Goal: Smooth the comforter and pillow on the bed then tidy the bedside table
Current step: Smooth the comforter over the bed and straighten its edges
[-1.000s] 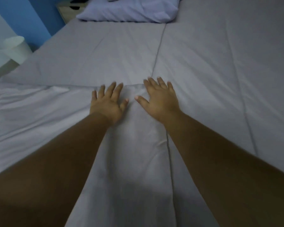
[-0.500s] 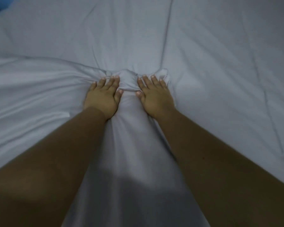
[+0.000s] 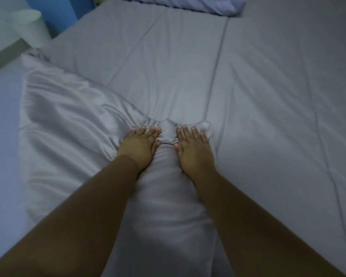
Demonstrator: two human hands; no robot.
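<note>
A pale, shiny comforter [image 3: 68, 126] lies crumpled over the left and near part of the bed, on a flat grey sheet [image 3: 268, 96]. My left hand [image 3: 140, 144] and my right hand [image 3: 194, 148] rest palm down, side by side, on the comforter's far edge. Their fingers are stretched out. The fabric is bunched into a small lump [image 3: 168, 132] between the two hands and just ahead of the fingertips. A lilac pillow [image 3: 188, 4] lies at the head of the bed, partly cut off by the top of the view.
A white cylindrical container [image 3: 31, 25] stands on the floor beside the bed's left edge, in front of a blue wall [image 3: 64, 13]. The grey sheet runs wide and flat to the right and ahead of my hands.
Both hands have slid forward along the bed, and the comforter's edge, flat one second ago, has gathered into a lump between them. The view dipped down, then lifted again.
</note>
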